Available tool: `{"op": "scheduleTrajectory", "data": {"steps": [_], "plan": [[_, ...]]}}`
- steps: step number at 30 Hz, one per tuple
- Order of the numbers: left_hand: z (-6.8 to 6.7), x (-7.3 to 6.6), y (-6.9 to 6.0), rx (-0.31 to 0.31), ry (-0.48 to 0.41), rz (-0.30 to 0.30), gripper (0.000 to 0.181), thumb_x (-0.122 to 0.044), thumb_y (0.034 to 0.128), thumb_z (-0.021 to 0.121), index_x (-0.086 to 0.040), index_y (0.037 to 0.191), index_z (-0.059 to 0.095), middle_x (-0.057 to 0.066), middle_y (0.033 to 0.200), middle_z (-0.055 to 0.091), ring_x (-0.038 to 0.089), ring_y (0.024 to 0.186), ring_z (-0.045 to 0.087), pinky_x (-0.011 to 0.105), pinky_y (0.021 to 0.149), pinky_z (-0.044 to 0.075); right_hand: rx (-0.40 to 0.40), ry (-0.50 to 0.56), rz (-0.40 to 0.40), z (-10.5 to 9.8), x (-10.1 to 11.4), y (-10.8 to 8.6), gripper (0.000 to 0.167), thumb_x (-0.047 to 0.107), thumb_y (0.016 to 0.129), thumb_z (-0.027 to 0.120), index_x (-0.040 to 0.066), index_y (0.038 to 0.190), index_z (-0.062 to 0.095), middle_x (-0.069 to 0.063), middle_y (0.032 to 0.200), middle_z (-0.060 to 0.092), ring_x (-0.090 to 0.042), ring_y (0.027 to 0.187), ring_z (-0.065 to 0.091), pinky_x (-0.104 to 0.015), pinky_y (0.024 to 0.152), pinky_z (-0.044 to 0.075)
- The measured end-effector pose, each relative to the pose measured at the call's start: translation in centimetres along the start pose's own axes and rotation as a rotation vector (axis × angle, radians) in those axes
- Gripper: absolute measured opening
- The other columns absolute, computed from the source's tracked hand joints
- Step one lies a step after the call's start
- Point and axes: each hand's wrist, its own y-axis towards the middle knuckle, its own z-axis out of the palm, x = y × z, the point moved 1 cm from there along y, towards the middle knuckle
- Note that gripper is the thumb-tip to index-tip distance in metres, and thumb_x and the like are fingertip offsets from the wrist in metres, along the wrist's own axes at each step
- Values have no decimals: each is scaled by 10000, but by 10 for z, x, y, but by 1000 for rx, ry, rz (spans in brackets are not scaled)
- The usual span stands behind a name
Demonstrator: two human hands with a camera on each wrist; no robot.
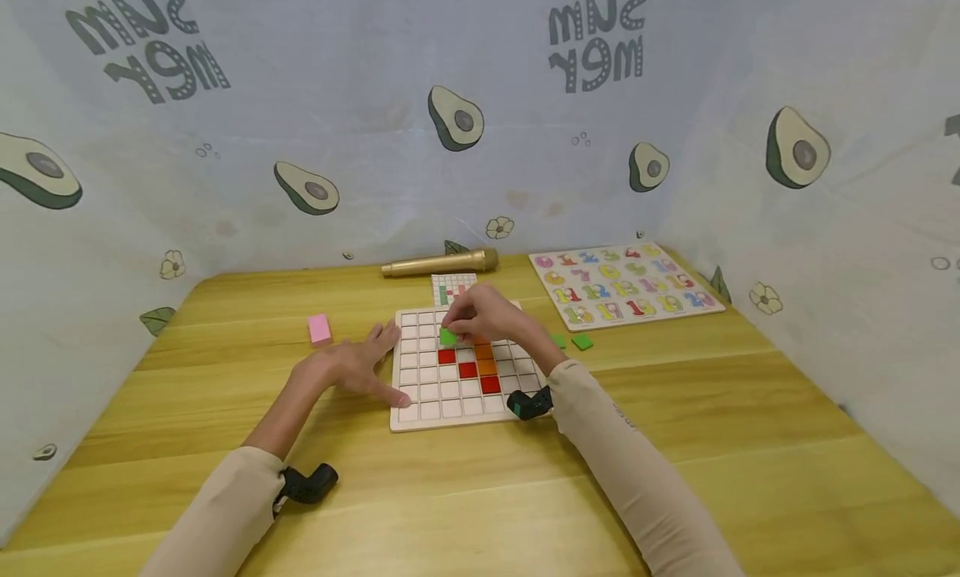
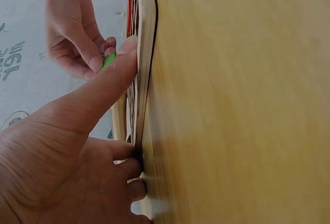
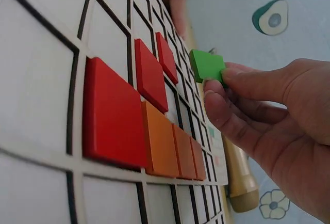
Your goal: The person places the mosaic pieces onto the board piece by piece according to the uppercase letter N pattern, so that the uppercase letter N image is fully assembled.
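A white grid board lies on the wooden table, bearing three red tiles in a diagonal and a column of orange tiles. The right hand pinches a green tile between thumb and fingertips, over the upper left part of the grid. In the right wrist view the tile is held tilted above the board's surface. At the board's left edge, the left hand rests with thumb and fingers spread, the thumb on the board's lower left corner area and the other fingers beside the upper left edge.
A pink block lies left of the board. Behind it are a small pattern card and a gold microphone. A number puzzle board lies at the back right, with loose green tiles in front of it.
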Motion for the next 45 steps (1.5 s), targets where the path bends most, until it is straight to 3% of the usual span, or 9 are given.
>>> {"op": "scheduleTrajectory", "data": {"steps": [11,13,16,19,28,31,34,36,45], "plan": [[3,-3,6,0,-9,12,1406,-770,796,816,-156,1751,-11,107,1814,-124,421,1660,-60,783,1233,26,-10,-29,-43,20,3,13,127,-89,986,722,-60,1054,825,-135,892,808,-156,716,734,-299,740,636],[2,-6,4,3,-12,9,1402,-762,797,820,-149,1751,-5,124,1812,-117,455,1652,-47,779,1236,32,-24,-68,-58,22,2,15,123,-82,981,732,-48,1042,832,-117,870,811,-143,706,739,-352,857,635],[2,-7,3,-1,-6,-1,1381,-757,816,809,-145,1751,-1,133,1812,-109,467,1650,-24,779,1236,57,-43,-133,-71,25,3,16,105,-56,969,763,-25,1027,844,-89,838,811,-127,706,748,-506,1204,433],[-1,-11,-1,4,0,-19,1385,-763,812,807,-140,1750,1,121,1814,-107,426,1661,-19,759,1252,47,-60,-205,-104,27,3,18,91,-17,964,788,-2,1024,855,-66,833,816,-123,752,772,-637,1312,87],[-1,-11,0,-3,-3,-44,1322,-667,866,826,-130,1749,1,133,1812,-99,426,1660,-19,720,1273,100,-55,-271,-114,31,10,21,103,-32,938,810,5,1021,860,-85,891,810,-157,826,760,-725,1275,48],[-1,-13,-2,-11,-1,-39,1293,-635,887,824,-114,1748,13,160,1809,-83,462,1652,-6,737,1263,101,-38,-267,-101,32,11,20,128,-49,946,789,-20,1055,849,-111,937,788,-145,824,726,-619,1234,352],[0,-13,-3,-11,0,-39,1290,-632,888,825,-112,1748,15,165,1809,-78,468,1651,-5,742,1261,91,-14,-254,-74,33,11,19,159,-58,963,759,-41,1101,835,-140,1020,769,-131,836,682,-383,976,574],[-1,-13,-4,-11,-1,-36,1295,-639,884,825,-111,1748,17,164,1809,-76,459,1653,-5,736,1265,82,2,-250,-56,33,11,18,177,-57,973,745,-44,1130,826,-149,1066,759,-140,865,673,-291,842,579],[2,-2,0,-17,-12,-10,1378,-759,815,809,-137,1752,13,163,1808,-93,478,1646,-22,773,1240,43,40,-233,-42,36,12,17,200,-59,994,720,-57,1175,806,-174,1105,706,-254,1017,710,-278,852,599]]}}
